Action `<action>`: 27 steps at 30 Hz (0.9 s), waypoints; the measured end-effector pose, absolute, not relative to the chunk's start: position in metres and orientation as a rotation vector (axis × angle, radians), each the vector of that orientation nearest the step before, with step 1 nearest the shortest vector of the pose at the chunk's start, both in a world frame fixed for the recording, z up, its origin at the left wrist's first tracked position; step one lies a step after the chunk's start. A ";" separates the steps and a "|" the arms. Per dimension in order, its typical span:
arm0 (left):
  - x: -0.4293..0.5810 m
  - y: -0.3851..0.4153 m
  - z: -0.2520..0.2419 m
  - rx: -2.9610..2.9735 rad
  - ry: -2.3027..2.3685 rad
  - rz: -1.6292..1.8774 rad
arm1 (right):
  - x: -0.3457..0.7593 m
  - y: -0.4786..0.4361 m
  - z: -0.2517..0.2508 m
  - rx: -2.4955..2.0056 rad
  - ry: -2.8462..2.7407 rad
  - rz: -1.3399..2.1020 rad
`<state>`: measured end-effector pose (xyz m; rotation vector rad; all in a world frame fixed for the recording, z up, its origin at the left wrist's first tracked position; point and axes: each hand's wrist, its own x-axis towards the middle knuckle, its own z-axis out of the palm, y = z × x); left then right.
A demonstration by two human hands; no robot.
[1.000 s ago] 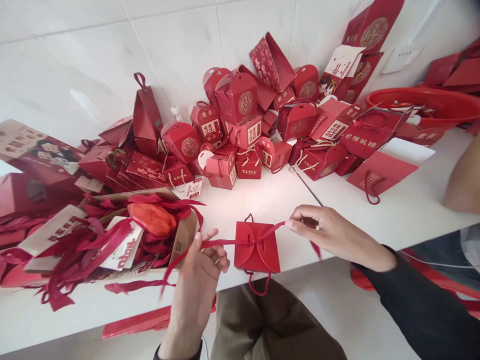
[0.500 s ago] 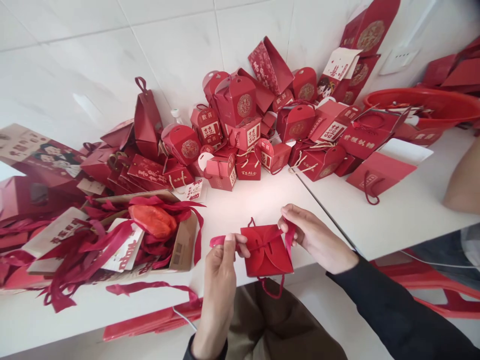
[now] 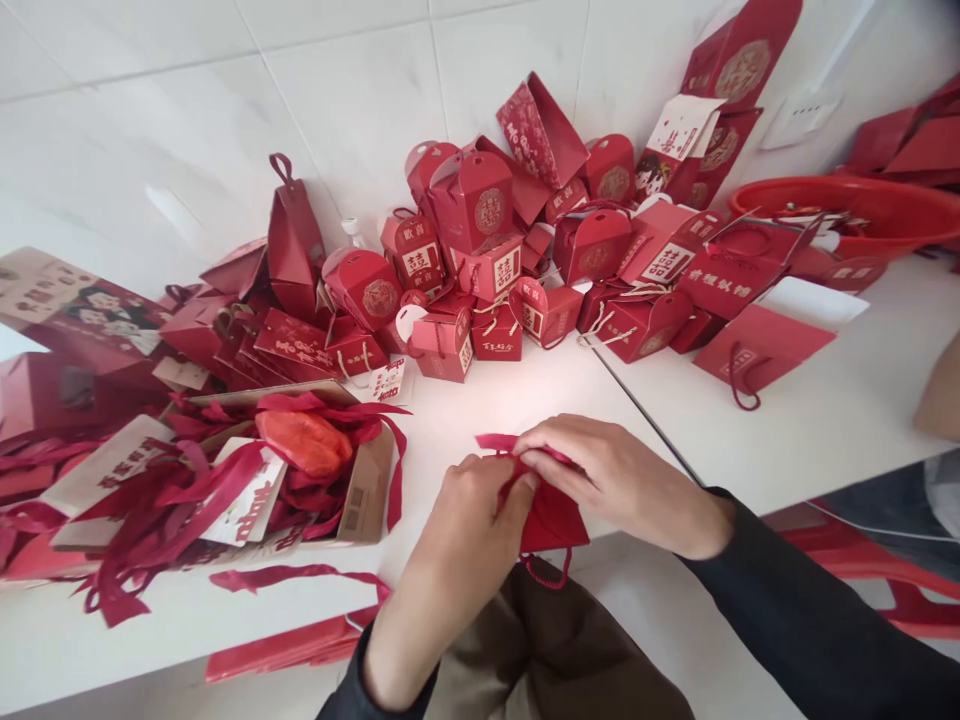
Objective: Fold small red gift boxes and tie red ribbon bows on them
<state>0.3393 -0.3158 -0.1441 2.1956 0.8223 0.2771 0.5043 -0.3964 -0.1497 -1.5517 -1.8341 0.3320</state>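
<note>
A small red gift box with a cord handle lies at the table's front edge, its top largely covered by my hands. A dark pink ribbon runs across it, one end sticking out beyond my fingertips. My left hand pinches the ribbon over the box's left part, thumb and fingers together. From the right, my right hand closes its fingertips on the ribbon too, so both hands meet above the box. The crossing of the ribbon is hidden behind the fingers.
On the left stands a cardboard box filled with ribbons and tags. A loose ribbon lies in front of it. Many red gift boxes are piled along the wall. A red basin and another person's arm are at right.
My hands, earlier apart at either side of the box and each holding a ribbon end, have come together over its top. The other person's arm has shifted slightly right.
</note>
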 end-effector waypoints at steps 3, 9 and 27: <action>0.332 -0.314 -0.150 2.034 0.827 0.410 | 0.507 -0.400 -0.151 -1.641 -1.726 0.311; 0.335 -0.316 -0.166 1.675 0.777 0.790 | 0.507 -0.410 -0.150 -1.753 -1.500 0.561; 0.347 -0.326 -0.184 1.874 0.765 0.880 | 0.518 -0.420 -0.129 -1.692 -1.537 0.527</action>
